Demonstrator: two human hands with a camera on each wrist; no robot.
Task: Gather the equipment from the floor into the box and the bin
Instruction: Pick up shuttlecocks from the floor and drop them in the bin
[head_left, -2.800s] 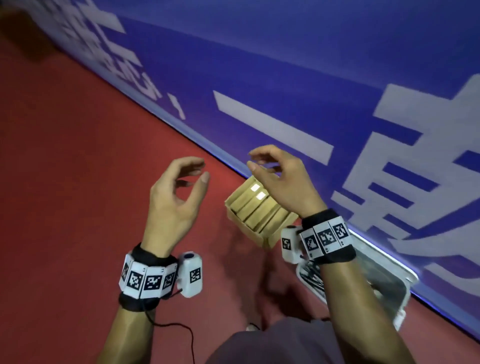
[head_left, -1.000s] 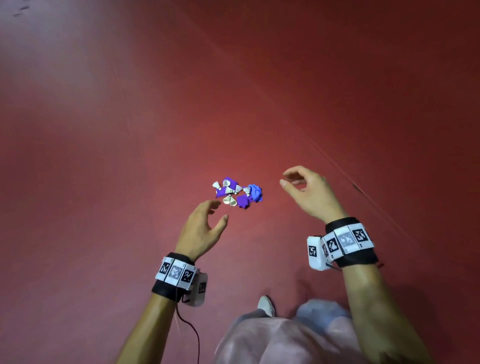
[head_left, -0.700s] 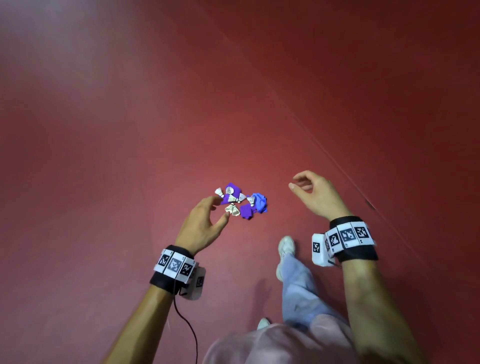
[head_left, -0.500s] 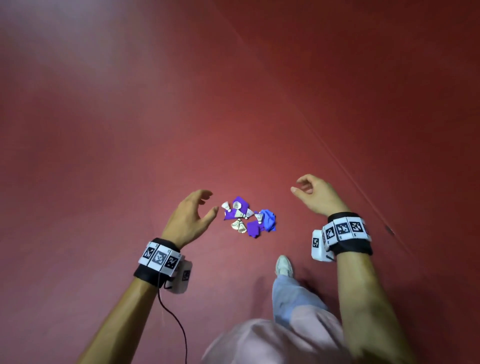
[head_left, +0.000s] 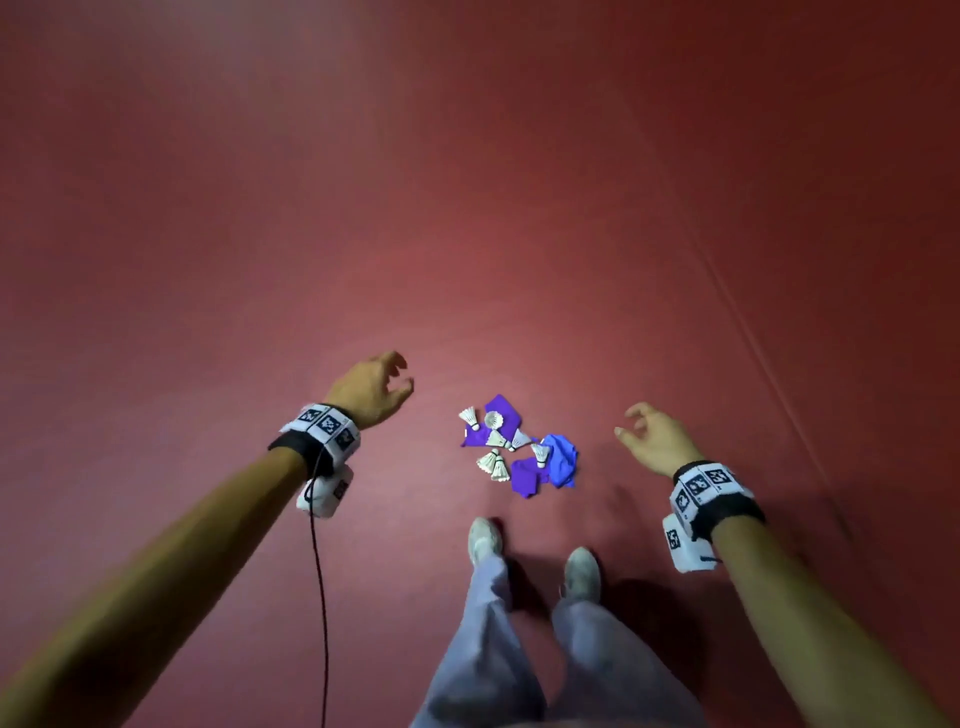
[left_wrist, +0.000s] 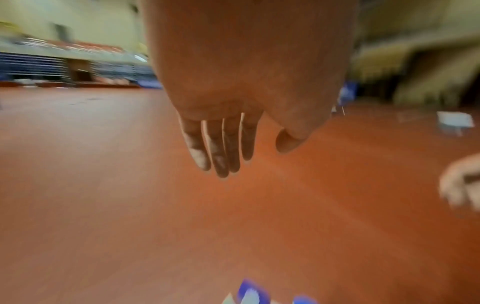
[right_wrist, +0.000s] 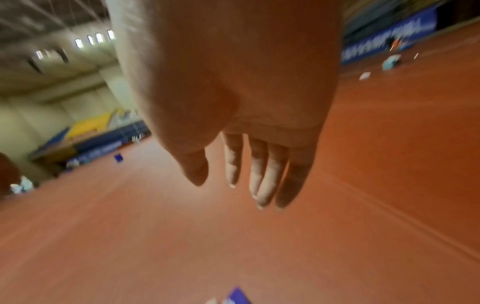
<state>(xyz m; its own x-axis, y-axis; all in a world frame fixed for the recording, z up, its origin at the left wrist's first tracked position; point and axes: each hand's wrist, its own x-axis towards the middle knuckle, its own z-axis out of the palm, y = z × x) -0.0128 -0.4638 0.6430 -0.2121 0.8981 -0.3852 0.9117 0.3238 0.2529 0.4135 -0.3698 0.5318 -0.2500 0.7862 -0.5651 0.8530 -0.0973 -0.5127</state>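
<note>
I see the red floor (head_left: 260, 260) filling nearly the whole head view, with one thin seam line running down its right side. My legs in pale trousers (head_left: 524, 639) and two light shoes stand at the bottom centre. Just ahead of the shoes lies the small heap still to be gathered: purple cloths (head_left: 501, 410) and a blue cloth (head_left: 561, 460) bunched together, with white shuttlecocks (head_left: 493, 462) scattered on and between them, several touching the fabric.

My left hand (head_left: 371, 387) hangs to the left of the heap and my right hand (head_left: 657, 441) to the right of it, both apart from it and above the floor. Both are released: the fingers (left_wrist: 221, 148) in the left wrist view hang straight and close together with nothing in them, and the right hand's fingers (right_wrist: 262, 176) likewise, empty. Each wrist carries a band of black-and-white square marker tags; they hold patterns only, no words I can read. In the right wrist view a blue banner along the far wall bears pale lettering, too blurred to make out.

Against half a second ago, the heap sits in the same spot on the floor, but my arms have spread wider to either side of it and both feet now show side by side.
</note>
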